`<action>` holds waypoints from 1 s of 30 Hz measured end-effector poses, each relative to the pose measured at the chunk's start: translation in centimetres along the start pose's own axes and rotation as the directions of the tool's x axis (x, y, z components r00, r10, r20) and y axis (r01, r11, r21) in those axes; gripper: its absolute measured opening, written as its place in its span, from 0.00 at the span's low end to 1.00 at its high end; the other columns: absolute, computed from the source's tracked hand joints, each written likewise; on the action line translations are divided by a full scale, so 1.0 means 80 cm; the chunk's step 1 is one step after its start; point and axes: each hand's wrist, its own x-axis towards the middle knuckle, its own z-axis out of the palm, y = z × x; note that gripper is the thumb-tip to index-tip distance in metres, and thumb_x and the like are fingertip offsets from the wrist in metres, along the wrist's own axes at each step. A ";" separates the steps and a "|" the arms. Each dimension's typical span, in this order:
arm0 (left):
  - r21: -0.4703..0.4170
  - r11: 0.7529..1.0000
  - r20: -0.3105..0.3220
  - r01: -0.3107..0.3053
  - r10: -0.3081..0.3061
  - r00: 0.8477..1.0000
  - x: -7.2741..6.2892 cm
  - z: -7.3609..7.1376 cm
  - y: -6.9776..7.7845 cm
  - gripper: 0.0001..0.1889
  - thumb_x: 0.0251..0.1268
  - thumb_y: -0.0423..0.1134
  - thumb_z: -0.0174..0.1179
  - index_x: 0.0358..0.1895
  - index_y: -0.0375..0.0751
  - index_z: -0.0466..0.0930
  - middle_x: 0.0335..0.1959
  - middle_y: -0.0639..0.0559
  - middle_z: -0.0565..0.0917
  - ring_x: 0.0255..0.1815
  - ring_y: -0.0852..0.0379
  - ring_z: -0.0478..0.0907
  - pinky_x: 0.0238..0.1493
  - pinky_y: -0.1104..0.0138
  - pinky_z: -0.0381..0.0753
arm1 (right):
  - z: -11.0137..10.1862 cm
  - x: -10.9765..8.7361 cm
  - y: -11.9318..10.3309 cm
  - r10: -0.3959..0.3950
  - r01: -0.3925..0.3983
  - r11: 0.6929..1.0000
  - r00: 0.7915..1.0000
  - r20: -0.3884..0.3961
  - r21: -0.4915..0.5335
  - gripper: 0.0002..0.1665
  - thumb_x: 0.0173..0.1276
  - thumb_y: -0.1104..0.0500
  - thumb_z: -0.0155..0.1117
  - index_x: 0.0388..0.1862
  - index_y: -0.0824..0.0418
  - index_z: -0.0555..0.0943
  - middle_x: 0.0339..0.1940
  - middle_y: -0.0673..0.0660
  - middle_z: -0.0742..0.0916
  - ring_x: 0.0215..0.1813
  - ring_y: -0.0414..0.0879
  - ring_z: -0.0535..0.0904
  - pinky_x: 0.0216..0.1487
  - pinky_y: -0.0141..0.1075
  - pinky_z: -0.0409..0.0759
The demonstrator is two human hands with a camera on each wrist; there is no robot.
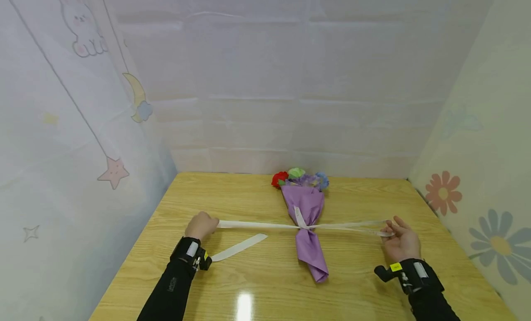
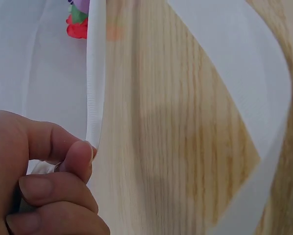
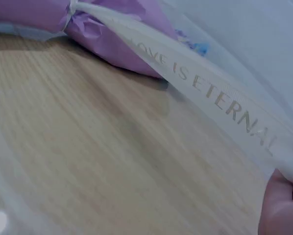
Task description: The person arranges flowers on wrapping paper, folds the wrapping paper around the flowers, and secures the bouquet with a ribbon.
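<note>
A bouquet in purple wrapping paper point(image 1: 304, 201) lies on the table, its red, green, purple and blue flowers point(image 1: 306, 179) toward the back wall. White ribbon point(image 1: 257, 225) cinches its waist and stretches out to both sides. At the left, my left hand point(image 1: 202, 226) pinches the ribbon between thumb and forefinger, its other fingers curled. On the opposite side my right hand point(image 1: 401, 241), palm turned up, holds the looped ribbon. Gold lettering shows on that ribbon point(image 3: 205, 90) in the right wrist view; most of the right hand is cut off there.
A loose ribbon tail point(image 1: 240, 248) lies on the wooden table point(image 1: 265, 284) beside the left wrist. Both wrists wear black camera straps. Printed sheets point(image 1: 257, 90) stand behind the table and along its left and right sides.
</note>
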 end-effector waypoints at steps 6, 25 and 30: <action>-0.018 1.000 -0.034 -0.021 0.020 0.999 -0.002 0.000 0.008 0.21 0.63 0.38 0.51 0.11 0.48 0.59 0.10 0.56 0.56 0.13 0.59 0.49 0.18 0.67 0.49 | -0.005 0.011 0.004 -0.009 0.119 0.790 0.983 0.183 -0.601 0.21 0.84 0.65 0.44 0.60 0.48 0.82 0.54 0.47 0.87 0.27 0.40 0.69 0.34 0.32 0.72; 0.228 0.808 0.012 -0.543 0.556 0.831 -0.013 0.137 0.144 0.15 0.60 0.39 0.69 0.51 0.41 0.88 0.60 0.40 0.81 0.69 0.38 0.69 0.71 0.49 0.63 | 0.093 0.046 0.153 0.063 0.521 -0.659 0.756 0.651 -0.542 0.08 0.61 0.70 0.70 0.40 0.66 0.88 0.43 0.64 0.87 0.52 0.64 0.80 0.60 0.58 0.74; 0.089 0.803 0.118 -0.589 0.579 0.807 -0.016 0.180 0.159 0.07 0.64 0.35 0.67 0.43 0.44 0.90 0.39 0.53 0.89 0.40 0.55 0.83 0.42 0.64 0.79 | 0.090 0.050 0.177 0.037 0.500 -0.639 0.780 0.625 -0.585 0.05 0.56 0.70 0.73 0.31 0.63 0.86 0.33 0.57 0.85 0.42 0.60 0.81 0.48 0.53 0.78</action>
